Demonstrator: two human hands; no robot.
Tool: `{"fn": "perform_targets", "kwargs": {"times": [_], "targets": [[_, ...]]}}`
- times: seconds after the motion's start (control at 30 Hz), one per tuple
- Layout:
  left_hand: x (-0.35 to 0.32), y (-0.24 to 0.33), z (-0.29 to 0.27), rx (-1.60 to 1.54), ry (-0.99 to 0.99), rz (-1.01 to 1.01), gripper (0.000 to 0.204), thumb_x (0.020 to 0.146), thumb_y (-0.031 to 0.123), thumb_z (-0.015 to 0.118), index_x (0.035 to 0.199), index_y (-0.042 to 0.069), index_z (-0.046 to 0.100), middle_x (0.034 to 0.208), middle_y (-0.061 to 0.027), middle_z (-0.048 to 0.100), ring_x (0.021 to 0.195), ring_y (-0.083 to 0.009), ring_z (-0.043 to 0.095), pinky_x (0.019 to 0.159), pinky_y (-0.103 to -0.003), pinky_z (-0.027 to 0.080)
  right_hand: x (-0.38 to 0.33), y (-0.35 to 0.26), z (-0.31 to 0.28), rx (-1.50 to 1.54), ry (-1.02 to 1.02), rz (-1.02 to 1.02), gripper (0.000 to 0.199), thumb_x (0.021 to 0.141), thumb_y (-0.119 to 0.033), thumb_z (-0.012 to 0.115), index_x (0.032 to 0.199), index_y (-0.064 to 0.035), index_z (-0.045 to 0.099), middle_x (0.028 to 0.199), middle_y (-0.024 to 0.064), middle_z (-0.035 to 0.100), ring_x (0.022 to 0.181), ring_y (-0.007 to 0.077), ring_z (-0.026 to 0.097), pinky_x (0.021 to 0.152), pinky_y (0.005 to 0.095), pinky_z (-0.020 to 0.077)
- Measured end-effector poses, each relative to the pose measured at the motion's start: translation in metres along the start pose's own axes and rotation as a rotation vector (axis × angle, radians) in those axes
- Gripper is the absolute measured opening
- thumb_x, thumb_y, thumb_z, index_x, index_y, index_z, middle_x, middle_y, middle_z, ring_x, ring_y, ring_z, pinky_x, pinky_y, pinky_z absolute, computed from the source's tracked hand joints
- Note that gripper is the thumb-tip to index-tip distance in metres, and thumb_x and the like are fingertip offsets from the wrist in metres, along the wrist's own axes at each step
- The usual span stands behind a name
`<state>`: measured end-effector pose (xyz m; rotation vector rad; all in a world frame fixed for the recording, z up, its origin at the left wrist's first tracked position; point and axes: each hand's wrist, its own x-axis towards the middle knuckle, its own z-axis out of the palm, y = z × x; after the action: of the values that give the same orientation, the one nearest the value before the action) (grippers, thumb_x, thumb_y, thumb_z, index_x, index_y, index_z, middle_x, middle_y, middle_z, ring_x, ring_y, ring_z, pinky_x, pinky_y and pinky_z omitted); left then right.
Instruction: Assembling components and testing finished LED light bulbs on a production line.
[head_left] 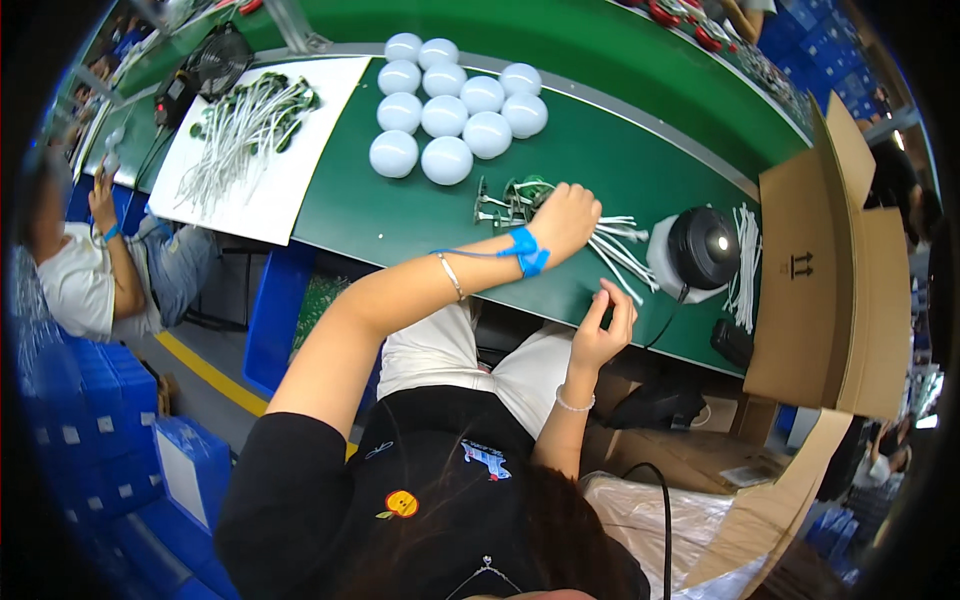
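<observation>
Over the green tabletop (350,215), my left hand (567,218) bends down onto a pile of small round green circuit boards (515,200) with white wires (622,250). Its fingers are curled in, and whatever they grip is hidden beneath the hand. A blue strap (527,252) with a cord circles that wrist. Nearer to me, just off the table's front edge, my right hand (605,328) is raised with loosely bent fingers, thumb and fingertips slightly apart. Nothing shows in it. The wire ends fan out beside its fingertips.
Several white bulb domes (443,117) stand in rows at the back. A black round device on a white base (703,248) is at the right, beside more white wires (743,270) and a cardboard box (800,290). More wired boards lie on a white board (300,150); a person (95,270) sits at left.
</observation>
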<state>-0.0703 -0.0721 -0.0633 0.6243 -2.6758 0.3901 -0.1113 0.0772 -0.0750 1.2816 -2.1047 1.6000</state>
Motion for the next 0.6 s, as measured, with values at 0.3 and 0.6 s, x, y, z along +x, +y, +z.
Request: {"fn": "perform_targets", "kwargs": {"times": [0.3,0.6], "targets": [[-0.005,-0.034,-0.065,-0.778,0.426,-0.119,0.020,0.073,0.009,0.060,0.087,0.006,0.046,0.067,-0.0090,0.056,0.064,-0.0291,0.056,0.057,-0.038,0.040,-0.012,0.014,0.003,0.196,0.107,0.114,0.012,0.084,-0.001,0.050,0.090,0.0026,0.059,0.074,0.0047,0.056,0.059,0.0090,0.047,0.054,0.0207,0.0391],[-0.018,-0.035,-0.067,-1.628,0.294,-0.417,0.011,0.075,0.009,0.066,0.080,0.003,0.057,0.074,-0.0014,0.058,0.066,-0.0055,0.051,0.055,-0.021,0.041,-0.007,0.009,0.002,0.112,0.074,0.127,0.011,0.077,0.001,0.052,0.085,0.0005,0.060,0.066,0.0074,0.055,0.062,0.0190,0.051,0.059,0.0287,0.0410]]}}
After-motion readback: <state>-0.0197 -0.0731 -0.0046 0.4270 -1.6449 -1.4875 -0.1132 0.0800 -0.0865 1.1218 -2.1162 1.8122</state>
